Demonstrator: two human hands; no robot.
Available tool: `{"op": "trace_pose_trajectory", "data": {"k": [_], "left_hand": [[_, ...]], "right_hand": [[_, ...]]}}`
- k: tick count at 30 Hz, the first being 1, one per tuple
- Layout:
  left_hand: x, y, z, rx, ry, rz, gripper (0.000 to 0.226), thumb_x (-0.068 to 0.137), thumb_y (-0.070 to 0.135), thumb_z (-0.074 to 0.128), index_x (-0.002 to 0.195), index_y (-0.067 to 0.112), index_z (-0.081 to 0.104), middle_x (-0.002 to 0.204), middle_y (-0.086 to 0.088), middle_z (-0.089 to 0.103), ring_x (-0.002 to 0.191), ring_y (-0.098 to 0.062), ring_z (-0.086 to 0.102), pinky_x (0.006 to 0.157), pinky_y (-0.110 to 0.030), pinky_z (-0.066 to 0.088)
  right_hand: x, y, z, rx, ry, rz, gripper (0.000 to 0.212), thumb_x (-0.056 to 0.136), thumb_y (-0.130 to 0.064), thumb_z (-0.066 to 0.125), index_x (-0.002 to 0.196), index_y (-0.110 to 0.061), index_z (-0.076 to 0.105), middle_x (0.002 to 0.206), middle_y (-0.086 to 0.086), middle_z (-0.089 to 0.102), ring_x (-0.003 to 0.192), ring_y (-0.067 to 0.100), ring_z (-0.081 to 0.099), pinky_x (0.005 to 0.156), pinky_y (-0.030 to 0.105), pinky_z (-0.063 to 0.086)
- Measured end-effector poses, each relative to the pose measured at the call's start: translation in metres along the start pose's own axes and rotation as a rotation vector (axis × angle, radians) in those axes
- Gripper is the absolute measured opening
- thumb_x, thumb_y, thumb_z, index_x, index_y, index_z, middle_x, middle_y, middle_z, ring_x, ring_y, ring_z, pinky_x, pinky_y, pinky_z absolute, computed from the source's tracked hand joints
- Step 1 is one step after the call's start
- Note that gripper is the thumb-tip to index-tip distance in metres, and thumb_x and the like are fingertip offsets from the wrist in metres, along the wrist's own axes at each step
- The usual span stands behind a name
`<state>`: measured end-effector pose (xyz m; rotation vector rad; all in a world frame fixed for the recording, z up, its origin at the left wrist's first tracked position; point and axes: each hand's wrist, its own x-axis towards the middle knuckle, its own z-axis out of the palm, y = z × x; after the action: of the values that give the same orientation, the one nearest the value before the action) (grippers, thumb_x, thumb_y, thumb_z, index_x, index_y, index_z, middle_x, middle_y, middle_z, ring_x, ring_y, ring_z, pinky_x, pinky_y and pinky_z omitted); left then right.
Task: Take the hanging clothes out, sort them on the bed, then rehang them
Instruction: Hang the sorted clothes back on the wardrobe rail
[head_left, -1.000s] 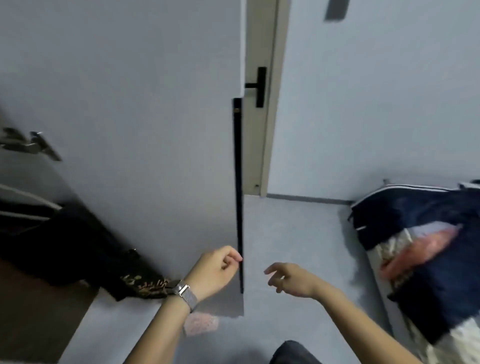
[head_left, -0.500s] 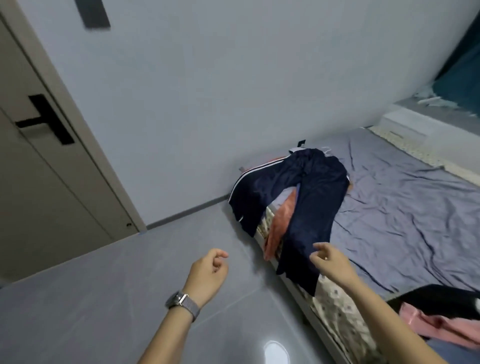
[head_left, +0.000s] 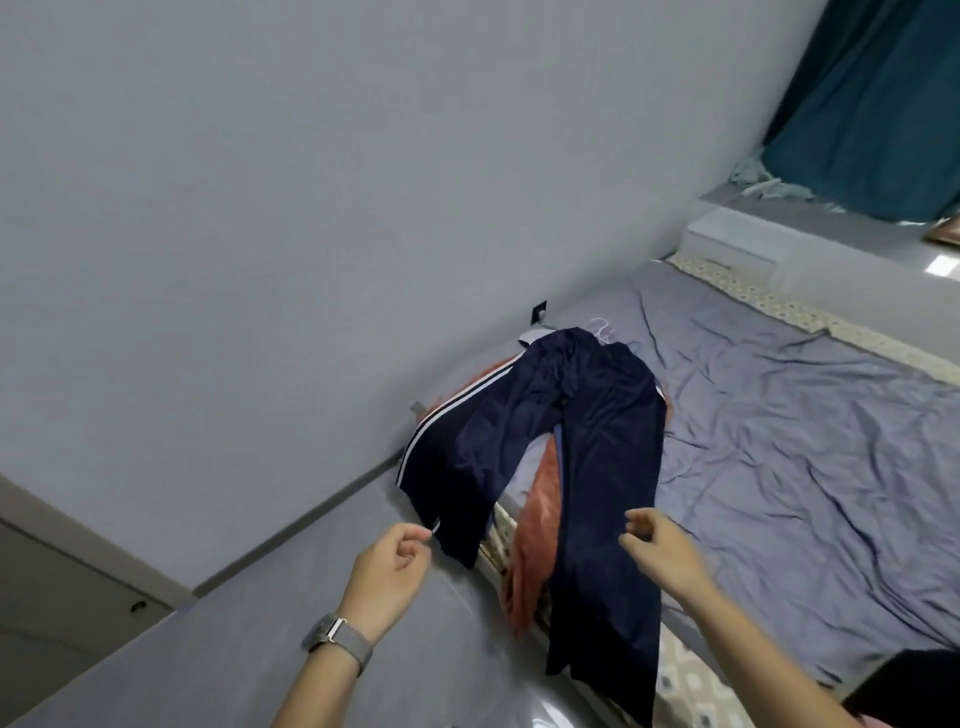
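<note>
A: Head view, the only one. Navy track trousers (head_left: 587, 441) lie spread at the bed's (head_left: 810, 415) near corner by the wall, waist toward the wall, both legs hanging over the bed's edge toward the floor (head_left: 234, 649). White stripes run down the left leg's outer seam.

B: Under them?

A: An orange-red garment (head_left: 540, 519), showing only between the legs and at the wall side; its shape is mostly covered. A pale hanger hook (head_left: 601, 328) pokes out at the waistband; the rest of the hanger is hidden.

B: Hands?

A: Left hand (head_left: 387, 577) is over the floor beside the left leg's hem, fingers loosely curled, thumb and forefinger near each other. It looks empty. Whether the fingertips touch the hem, I cannot tell; blurred there. Right hand (head_left: 662, 553) is in front of the right trouser leg at the bed's edge, fingers loosely bent, holding nothing that I can make out.

B: Anything cut off?

A: A black garment (head_left: 909, 686) at the frame's lower right corner, cropped; a sliver of pink below it. Watch (head_left: 337, 642) on the left wrist. Teal curtain (head_left: 872, 104) at the bed's far end, top cropped.
</note>
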<state>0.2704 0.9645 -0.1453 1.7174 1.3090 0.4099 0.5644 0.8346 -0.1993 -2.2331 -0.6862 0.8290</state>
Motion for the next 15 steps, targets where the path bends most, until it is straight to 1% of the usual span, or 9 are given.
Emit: {"op": "trace_pose_trajectory", "data": {"k": [3,5,7,9,11,15], "left_hand": [[0.067,0.013,-0.011,0.02,-0.083,0.021,0.022,0.086,0.008,0.056,0.083,0.029,0.061,0.075,0.007,0.062,0.062,0.008,0.057,0.06,-0.005,0.041],[0.115,0.026,-0.011,0.038,-0.136,0.047,0.019,0.086,0.008,0.056,0.085,0.026,0.062,0.074,0.005,0.063,0.064,0.009,0.057,0.06,-0.005,0.041],[0.159,0.04,-0.003,0.05,-0.175,0.069,0.018,0.086,0.008,0.056,0.088,0.023,0.064,0.074,0.004,0.064,0.065,0.006,0.057,0.061,-0.007,0.042],[0.202,0.051,0.011,0.053,-0.2,0.086,0.018,0.085,0.007,0.057,0.086,0.024,0.064,0.073,0.005,0.064,0.064,0.003,0.058,0.064,-0.011,0.044],[0.246,0.06,0.029,0.061,-0.228,0.096,0.02,0.085,0.007,0.057,0.084,0.026,0.063,0.074,0.005,0.065,0.064,0.001,0.058,0.068,-0.017,0.046],[0.327,0.074,0.074,0.116,-0.244,0.113,0.022,0.086,0.008,0.057,0.083,0.03,0.061,0.077,0.002,0.067,0.07,-0.004,0.06,0.064,-0.014,0.047]], "right_hand": [[0.04,-0.019,0.003,-0.016,0.034,0.048,0.037,0.085,-0.011,0.061,0.123,-0.009,0.055,0.122,0.008,0.061,0.115,0.021,0.057,0.085,0.024,0.04],[0.071,-0.027,-0.002,-0.007,0.07,0.091,0.037,0.085,-0.009,0.06,0.122,-0.009,0.056,0.121,0.009,0.062,0.114,0.022,0.057,0.086,0.024,0.039],[0.1,-0.03,-0.01,-0.011,0.098,0.137,0.036,0.085,-0.009,0.06,0.121,-0.008,0.057,0.121,0.009,0.062,0.114,0.022,0.057,0.091,0.028,0.041],[0.132,-0.029,-0.018,-0.023,0.108,0.181,0.035,0.085,-0.011,0.061,0.12,-0.007,0.057,0.122,0.009,0.062,0.114,0.023,0.057,0.094,0.032,0.043],[0.17,-0.028,-0.024,-0.046,0.121,0.198,0.036,0.086,-0.013,0.062,0.12,-0.006,0.057,0.123,0.01,0.062,0.113,0.024,0.058,0.093,0.032,0.043],[0.26,-0.025,-0.036,-0.093,0.126,0.225,0.037,0.086,-0.012,0.059,0.122,-0.006,0.056,0.124,0.01,0.062,0.113,0.025,0.058,0.087,0.027,0.039]]}}
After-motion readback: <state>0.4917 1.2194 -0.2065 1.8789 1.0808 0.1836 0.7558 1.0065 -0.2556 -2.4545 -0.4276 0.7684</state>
